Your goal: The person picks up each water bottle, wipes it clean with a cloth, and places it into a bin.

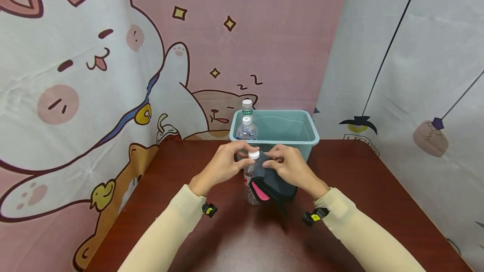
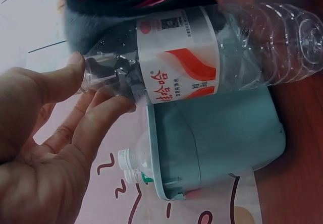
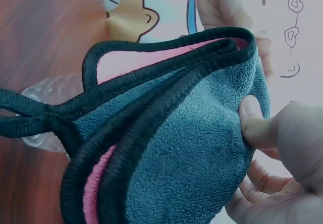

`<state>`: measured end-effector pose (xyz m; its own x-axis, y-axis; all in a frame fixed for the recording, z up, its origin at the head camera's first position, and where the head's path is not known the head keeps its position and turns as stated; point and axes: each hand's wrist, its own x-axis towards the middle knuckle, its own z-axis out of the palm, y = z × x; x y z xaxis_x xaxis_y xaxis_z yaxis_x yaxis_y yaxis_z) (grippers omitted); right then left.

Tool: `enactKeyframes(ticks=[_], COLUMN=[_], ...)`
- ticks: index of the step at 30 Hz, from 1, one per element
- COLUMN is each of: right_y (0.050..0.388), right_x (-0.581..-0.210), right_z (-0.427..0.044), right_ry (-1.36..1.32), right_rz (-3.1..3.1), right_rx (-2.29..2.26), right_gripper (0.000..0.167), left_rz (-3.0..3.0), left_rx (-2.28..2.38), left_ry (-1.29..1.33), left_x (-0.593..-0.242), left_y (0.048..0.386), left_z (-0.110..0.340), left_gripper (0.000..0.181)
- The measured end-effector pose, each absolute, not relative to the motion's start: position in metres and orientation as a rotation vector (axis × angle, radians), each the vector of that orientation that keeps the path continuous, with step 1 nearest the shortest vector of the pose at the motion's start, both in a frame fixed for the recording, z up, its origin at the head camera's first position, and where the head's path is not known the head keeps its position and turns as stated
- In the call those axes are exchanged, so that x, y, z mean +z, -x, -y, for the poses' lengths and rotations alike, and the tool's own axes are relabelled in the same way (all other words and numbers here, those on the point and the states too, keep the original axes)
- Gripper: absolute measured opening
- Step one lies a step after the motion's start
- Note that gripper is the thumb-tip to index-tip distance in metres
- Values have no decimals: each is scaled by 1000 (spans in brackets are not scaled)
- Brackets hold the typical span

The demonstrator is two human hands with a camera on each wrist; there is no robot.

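Observation:
A clear plastic bottle [image 1: 249,194] with a white cap [image 1: 254,155] and a red-and-white label [image 2: 179,57] stands upright on the table. My left hand [image 1: 223,163] pinches it near the top, thumb on one side and fingers on the other. Beside it, my right hand [image 1: 292,166] holds a folded grey-blue cloth [image 3: 186,148] between thumb and fingers. Black edging, a dark loop and a pink underside show on the cloth. It lies against the bottle's upper side and hangs down, covering part of the bottle in the head view.
Behind the hands sits a pale blue-green plastic tub [image 1: 311,127]. Inside its left end stand two bottles, one with a green band [image 1: 247,111] and one in front [image 1: 247,130]. A cartoon-printed cloth backdrop [image 1: 280,45] rises behind the dark red-brown table [image 1: 348,188].

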<state>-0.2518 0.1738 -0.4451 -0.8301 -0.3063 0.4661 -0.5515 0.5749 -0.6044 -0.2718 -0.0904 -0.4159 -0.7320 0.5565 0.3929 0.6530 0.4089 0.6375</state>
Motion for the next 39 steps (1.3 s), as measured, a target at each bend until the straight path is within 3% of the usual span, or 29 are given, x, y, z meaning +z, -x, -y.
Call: enactKeyframes(ticks=[20,29,39], right_y=[245,247,252], right_x=[-440,-437,-438], right_z=[-193,-218,-216], right_ry=[-631,-561,-551], right_rz=[2532,2485,2455], right_rx=[1123,1141,1208], right_gripper=[26,23,31], left_rz=[2519,2500,2442], left_rx=[-1235,-1206,-1323], left_ry=[1080,931,954], left_x=[-420,-420,-421], left_y=[268,262,264], left_z=[85,75,78], left_gripper=[35,34,38])
